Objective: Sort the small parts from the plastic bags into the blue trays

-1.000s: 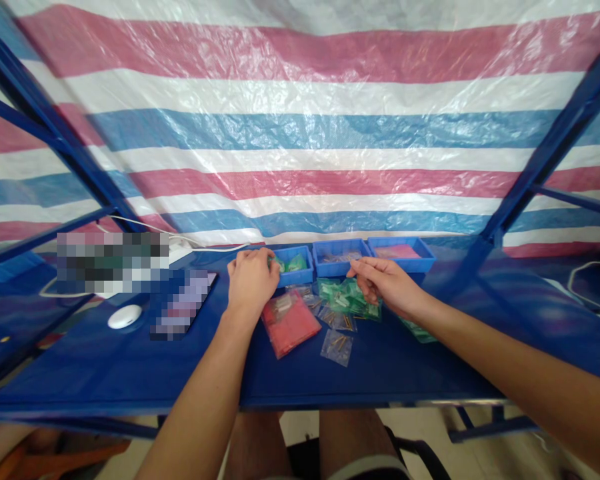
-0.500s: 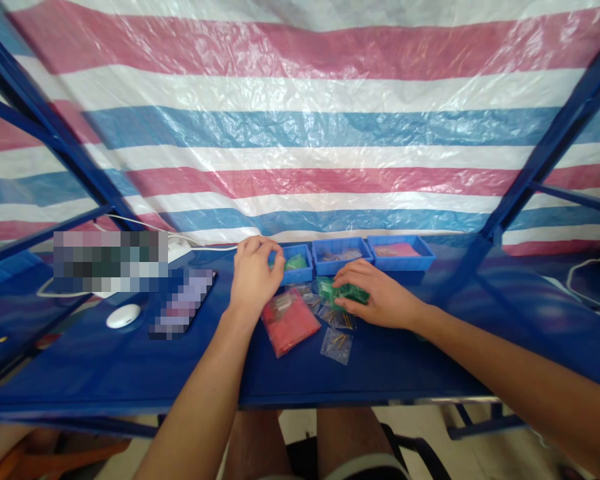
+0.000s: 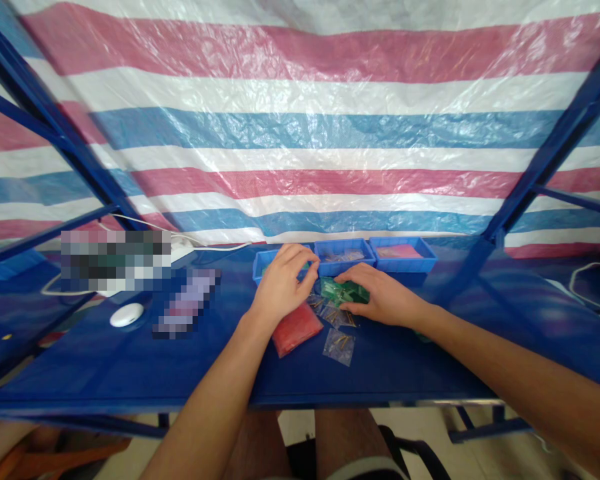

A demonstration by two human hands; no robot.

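Observation:
My left hand (image 3: pixel 287 283) hovers over the front of the left blue bin (image 3: pixel 260 268), which has green packets inside. Its fingers are curved, with a small gap between thumb and forefinger, and nothing shows in them. My right hand (image 3: pixel 380 297) is closed on green packets (image 3: pixel 337 291) in front of the middle bin (image 3: pixel 344 268). Just below lie small clear bags (image 3: pixel 336 313) of thin, gold-coloured pieces, one bag (image 3: pixel 339 347) lying apart nearer me. A red packet (image 3: pixel 296 330) rests on the table beneath my left wrist, partly covered by it.
A right-hand blue bin (image 3: pixel 404 256) holds pink-red packets. On the left of the blue table (image 3: pixel 190 380) are a white oval case (image 3: pixel 127 315) and a blurred-out phone (image 3: pixel 190 303). White cables run along the back; blue frame posts (image 3: pixel 555 147) rise at both sides.
My left hand has moved right, uncovering part of the left bin and covering the top of the red packet. My right hand stays nearly in place with the green packets.

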